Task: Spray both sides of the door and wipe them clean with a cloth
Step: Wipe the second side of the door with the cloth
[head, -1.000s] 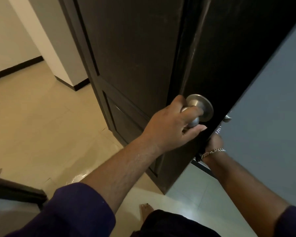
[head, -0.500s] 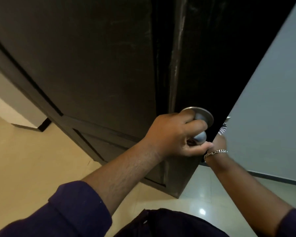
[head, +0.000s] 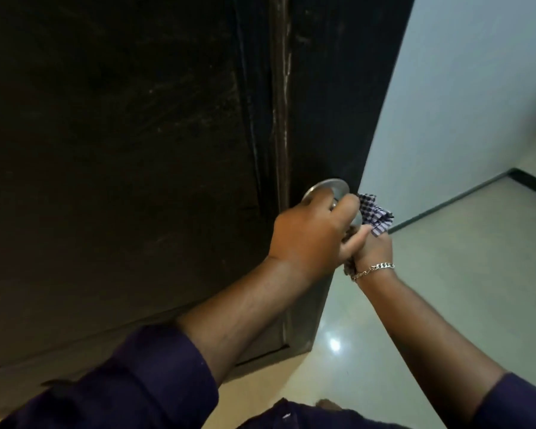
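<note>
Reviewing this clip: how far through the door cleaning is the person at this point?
Already done: nothing can be confirmed; the door shows pale streaks near its edge, and no spray bottle is in view. In hand: the left hand grips the knob, steadying the door, while the right hand holds a checked cloth at the door's edge, by the far side. Left: probably wiping the near face, perhaps more.

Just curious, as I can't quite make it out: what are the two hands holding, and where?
The left hand grips the round silver metal doorknob of the dark door; the right hand holds a bunched purple checked cloth by its lower part.
</note>
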